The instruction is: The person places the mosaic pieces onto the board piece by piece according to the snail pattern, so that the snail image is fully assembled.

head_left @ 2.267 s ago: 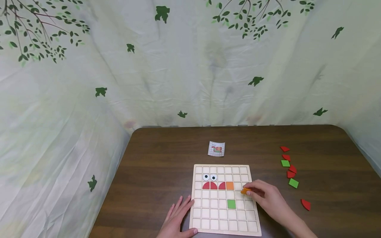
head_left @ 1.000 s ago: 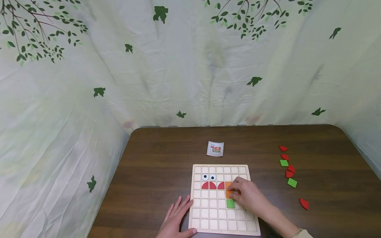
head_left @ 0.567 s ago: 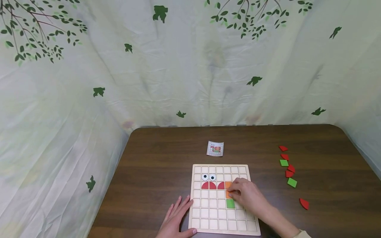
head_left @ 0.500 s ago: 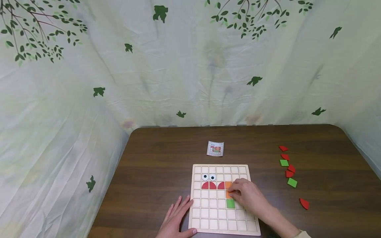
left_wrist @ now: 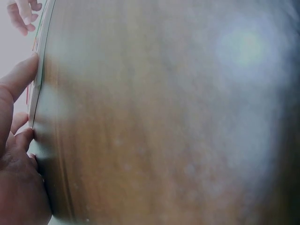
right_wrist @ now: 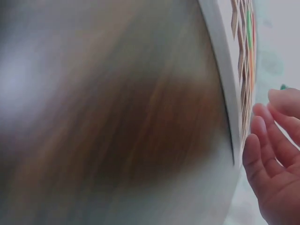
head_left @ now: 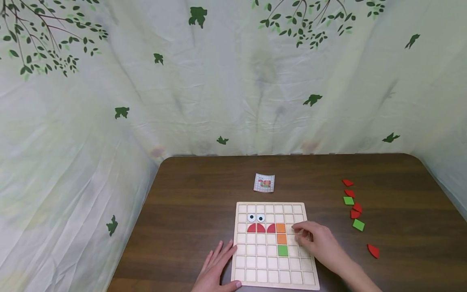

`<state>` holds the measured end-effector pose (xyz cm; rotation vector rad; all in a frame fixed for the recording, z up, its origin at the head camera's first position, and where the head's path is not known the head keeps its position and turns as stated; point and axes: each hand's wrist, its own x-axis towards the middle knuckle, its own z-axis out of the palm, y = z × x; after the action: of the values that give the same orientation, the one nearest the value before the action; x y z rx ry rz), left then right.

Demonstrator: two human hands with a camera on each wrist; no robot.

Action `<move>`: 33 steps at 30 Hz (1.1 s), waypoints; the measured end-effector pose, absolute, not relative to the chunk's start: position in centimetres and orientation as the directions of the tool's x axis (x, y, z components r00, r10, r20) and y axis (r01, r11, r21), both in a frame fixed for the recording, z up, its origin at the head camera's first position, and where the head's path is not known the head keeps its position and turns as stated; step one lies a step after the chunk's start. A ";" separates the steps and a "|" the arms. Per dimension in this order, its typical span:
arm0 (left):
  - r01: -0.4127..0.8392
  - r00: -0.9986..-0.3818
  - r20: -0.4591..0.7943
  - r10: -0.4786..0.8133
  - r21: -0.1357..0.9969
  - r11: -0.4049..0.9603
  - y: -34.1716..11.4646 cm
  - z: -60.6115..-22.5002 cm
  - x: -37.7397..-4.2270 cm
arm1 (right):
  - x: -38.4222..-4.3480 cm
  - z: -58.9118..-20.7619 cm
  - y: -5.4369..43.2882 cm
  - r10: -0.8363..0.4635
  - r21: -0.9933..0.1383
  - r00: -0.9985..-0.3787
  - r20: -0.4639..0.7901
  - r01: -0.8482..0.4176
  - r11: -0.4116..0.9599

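A wooden grid board (head_left: 273, 261) lies on the table. My left hand (head_left: 217, 269) rests at its left edge, fingers spread and thumb at the near left corner. My right hand (head_left: 321, 243) is over the right side of the board, fingers loosely bent with nothing between them. In one column lie an orange square tile (head_left: 280, 228), a second orange square tile (head_left: 281, 239) below it, and a green square tile (head_left: 282, 250). Left of them sit red quarter-round tiles (head_left: 271, 228) and two round eye tiles (head_left: 251, 217). The right wrist view shows the right fingers (right_wrist: 269, 140) beside the board's edge.
On the table (head_left: 193, 211), a small picture card (head_left: 264, 183) lies beyond the board. Several loose red pieces (head_left: 355, 214) and two green tiles (head_left: 358, 225) form a line at the right. Another red piece (head_left: 373, 251) is nearer. A leaf-patterned cloth (head_left: 233, 81) hangs behind.
My right hand brought an orange tile left into the cell above the green tile, pressed there, then let go and drew back right. My left hand stayed at the board's edge.
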<state>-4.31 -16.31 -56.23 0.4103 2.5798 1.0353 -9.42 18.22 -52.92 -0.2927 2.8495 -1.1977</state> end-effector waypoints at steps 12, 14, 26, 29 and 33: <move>0.142 -0.905 -0.193 0.380 0.703 0.697 -16.2 -56.1 -4.4 | -8.5 -52.9 23.9 -0.122 -0.596 -0.980 0.158 -0.193 0.779; 0.146 -0.906 -0.188 0.380 0.703 0.696 -16.2 -56.1 -4.3 | -8.5 -52.9 24.7 -0.120 -0.585 -0.975 0.185 -0.208 0.784; 0.210 -0.916 -0.106 0.386 0.694 0.689 -16.3 -56.5 -4.1 | -9.2 -52.5 28.5 -0.067 -0.535 -0.958 0.278 -0.213 0.817; 0.220 -0.917 -0.095 0.387 0.689 0.691 -16.3 -56.5 -4.0 | -9.6 -52.6 29.3 -0.059 -0.531 -0.959 0.276 -0.204 0.822; 0.202 -0.918 -0.110 0.381 0.697 0.688 -16.3 -56.4 -4.1 | -10.0 -52.5 30.4 -0.059 -0.537 -0.968 0.246 -0.187 0.823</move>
<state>-4.07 -16.28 -56.41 0.4667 2.6541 1.0524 -9.98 30.38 -52.52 -0.2191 3.2072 -0.9824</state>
